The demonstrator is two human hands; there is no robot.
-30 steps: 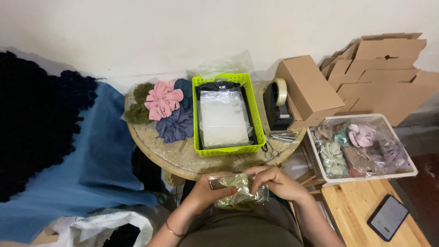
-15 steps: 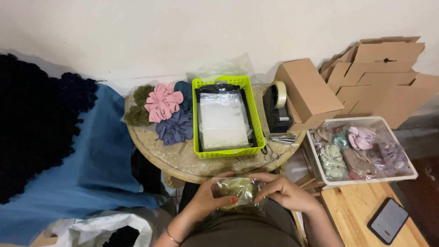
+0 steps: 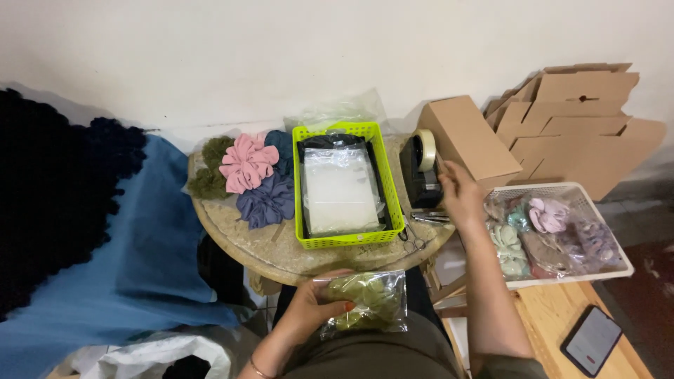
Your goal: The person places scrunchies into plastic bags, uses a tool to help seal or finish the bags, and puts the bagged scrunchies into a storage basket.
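Note:
My left hand (image 3: 317,303) grips a clear plastic bag with an olive green scrunchie inside (image 3: 367,301), held over my lap below the round table (image 3: 281,254). My right hand (image 3: 460,194) reaches out to the black tape dispenser (image 3: 420,170) at the table's right edge, fingers apart and touching its side. A lime green basket (image 3: 347,239) in the table's middle holds a stack of clear plastic bags (image 3: 340,190). Pink (image 3: 247,163), navy (image 3: 267,201) and olive (image 3: 209,167) scrunchies lie piled on the table's left part.
A white basket (image 3: 609,242) of bagged scrunchies sits at right on a wooden surface (image 3: 547,323) with a phone (image 3: 591,340). Cardboard boxes (image 3: 469,137) and flat cartons (image 3: 579,119) stand against the wall. Scissors (image 3: 414,243) lie near the table's edge. Blue cloth (image 3: 133,260) lies at left.
My right hand let go of the bagged scrunchie and moved up right to the tape dispenser. My left hand alone now holds the bag.

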